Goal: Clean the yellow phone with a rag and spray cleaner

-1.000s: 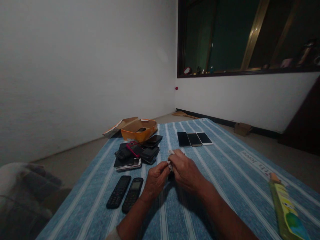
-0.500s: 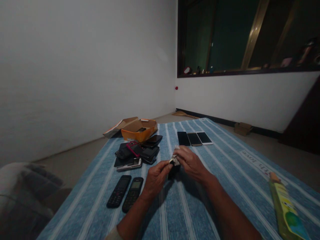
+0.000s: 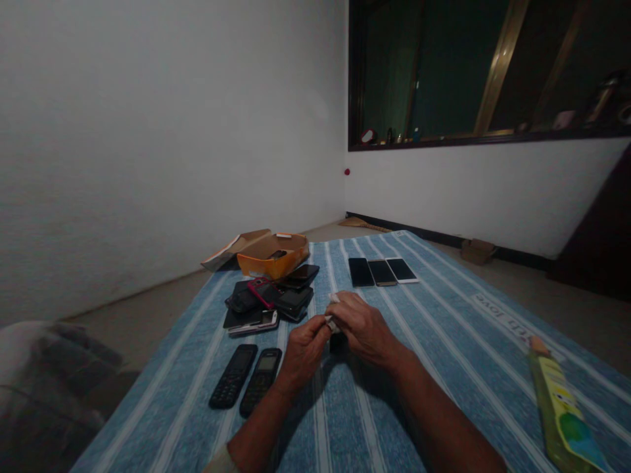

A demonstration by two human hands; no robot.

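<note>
Close together above the striped cloth, both my hands are closed around a small black object (image 3: 338, 343), mostly hidden by fingers; its exact kind cannot be made out. My left hand (image 3: 306, 347) pinches it from the left. My right hand (image 3: 362, 326) presses a crumpled white tissue (image 3: 334, 298) against its top. Two black keypad phones, one (image 3: 233, 376) left of the other (image 3: 261, 382), lie beside my left forearm. Beyond my right hand, three touchscreen phones lie in a row: a black one (image 3: 361, 272), a gold-edged one (image 3: 382, 272) and a white one (image 3: 402, 270).
A heap of phones (image 3: 293, 299) sits left of my hands, in front of an open orange box (image 3: 266, 265). A yellow-green bottle (image 3: 562, 414) lies at the right on the blue striped cloth (image 3: 444, 341). Grey fabric (image 3: 44, 387) shows at the lower left.
My right hand has moved slightly left and down with the tissue, closer to my left hand. Less of the black object shows. The phones lie as before.
</note>
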